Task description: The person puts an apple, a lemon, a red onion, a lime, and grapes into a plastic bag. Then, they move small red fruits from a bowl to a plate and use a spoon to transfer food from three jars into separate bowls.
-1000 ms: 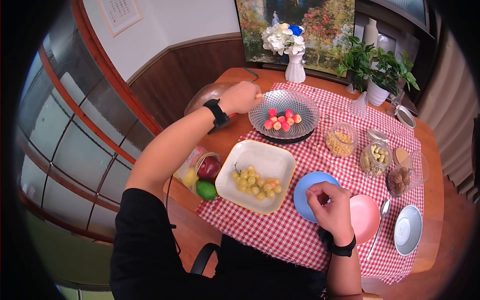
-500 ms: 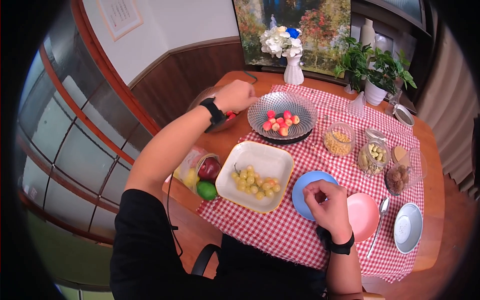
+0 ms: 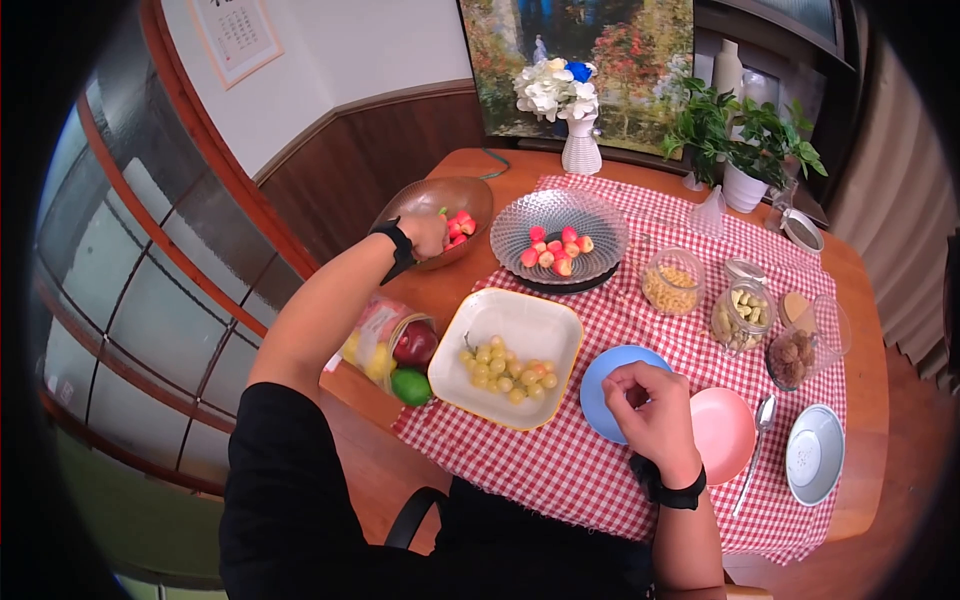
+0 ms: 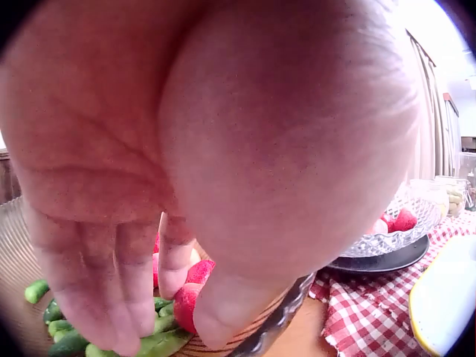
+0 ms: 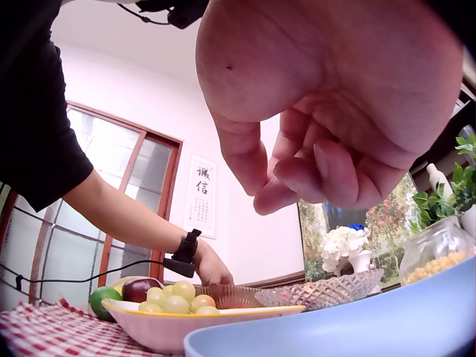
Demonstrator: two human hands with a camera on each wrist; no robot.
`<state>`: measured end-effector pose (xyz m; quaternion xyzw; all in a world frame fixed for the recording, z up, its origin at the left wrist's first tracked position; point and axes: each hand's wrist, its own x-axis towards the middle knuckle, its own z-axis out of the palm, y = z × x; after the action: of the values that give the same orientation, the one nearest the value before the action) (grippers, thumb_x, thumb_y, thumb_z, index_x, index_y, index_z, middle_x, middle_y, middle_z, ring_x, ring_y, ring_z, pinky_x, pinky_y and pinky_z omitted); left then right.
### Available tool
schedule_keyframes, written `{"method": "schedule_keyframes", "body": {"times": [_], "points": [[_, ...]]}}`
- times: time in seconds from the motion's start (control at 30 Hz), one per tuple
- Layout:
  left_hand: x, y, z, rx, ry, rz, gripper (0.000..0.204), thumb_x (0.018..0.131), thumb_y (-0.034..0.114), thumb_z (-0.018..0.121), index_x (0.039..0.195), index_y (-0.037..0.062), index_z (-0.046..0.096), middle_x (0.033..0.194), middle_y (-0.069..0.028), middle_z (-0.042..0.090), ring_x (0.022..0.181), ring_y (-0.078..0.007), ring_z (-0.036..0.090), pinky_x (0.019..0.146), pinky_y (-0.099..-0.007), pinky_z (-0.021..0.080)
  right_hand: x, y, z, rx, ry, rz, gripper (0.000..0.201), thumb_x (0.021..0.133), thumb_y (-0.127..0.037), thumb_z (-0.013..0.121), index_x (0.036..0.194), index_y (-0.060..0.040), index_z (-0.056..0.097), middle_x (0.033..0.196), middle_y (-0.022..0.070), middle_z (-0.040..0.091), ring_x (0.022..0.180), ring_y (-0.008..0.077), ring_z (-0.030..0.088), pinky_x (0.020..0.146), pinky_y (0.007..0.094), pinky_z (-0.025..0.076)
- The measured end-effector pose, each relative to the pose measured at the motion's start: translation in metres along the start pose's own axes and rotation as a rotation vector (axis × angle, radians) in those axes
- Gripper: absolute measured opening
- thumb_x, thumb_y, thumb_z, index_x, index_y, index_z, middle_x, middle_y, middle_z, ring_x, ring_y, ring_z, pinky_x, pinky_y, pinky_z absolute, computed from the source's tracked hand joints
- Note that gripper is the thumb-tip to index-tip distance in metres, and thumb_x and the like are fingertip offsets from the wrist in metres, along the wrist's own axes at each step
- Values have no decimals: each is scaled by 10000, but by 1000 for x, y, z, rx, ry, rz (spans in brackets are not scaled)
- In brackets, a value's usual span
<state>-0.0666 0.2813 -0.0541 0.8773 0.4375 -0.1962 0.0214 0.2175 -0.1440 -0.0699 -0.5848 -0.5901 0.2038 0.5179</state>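
My left hand reaches down into a brown ribbed bowl at the back left. The left wrist view shows its fingers extended among green pepper-like vegetables, with a small red fruit between thumb and fingers. More small red-and-yellow fruits lie beside the fingertips. Next to that bowl, a clear glass bowl holds several similar fruits. Over the blue plate, my right hand hovers loosely curled, thumb near the index finger, holding nothing.
A white square dish holds green grapes. Left of it are a bag with a red fruit and a green fruit. Jars, a pink plate, spoon and grey bowl stand at right.
My left hand has moved from the glass bowl's left rim down and left into the brown bowl. My right hand stays over the blue plate.
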Motion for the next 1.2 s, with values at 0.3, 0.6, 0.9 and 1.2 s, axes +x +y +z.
{"method": "schedule_keyframes", "body": {"times": [0.3,0.6,0.9,1.2], "points": [[9,-9,1,-281,-54,-31,367,800,185,691,1151,93,739,980,-147,774,831,-299,743,773,-386,570,1,0,-2,-26,-20,21,85,884,-58,745,879,27,734,750,83,734,636,116,688,583,243,534],[-19,74,-66,-283,728,104,290,859,277,760,955,4,741,862,-194,744,823,-329,738,752,-423,573,1,-1,-2,-37,-22,-2,80,880,-53,743,874,25,728,743,86,729,626,124,687,571,247,531],[-29,169,-64,-168,253,318,384,888,387,766,971,12,759,891,-203,747,864,-364,730,793,-429,570,0,-1,-3,-30,-22,-1,80,885,-58,745,873,19,728,743,80,728,618,120,677,570,244,522],[-40,113,-76,-186,425,135,364,901,367,764,1036,29,750,980,-184,758,955,-337,729,855,-433,565,0,0,2,-26,-5,-13,72,868,-62,745,878,9,733,731,95,715,547,152,628,529,278,494]]}}
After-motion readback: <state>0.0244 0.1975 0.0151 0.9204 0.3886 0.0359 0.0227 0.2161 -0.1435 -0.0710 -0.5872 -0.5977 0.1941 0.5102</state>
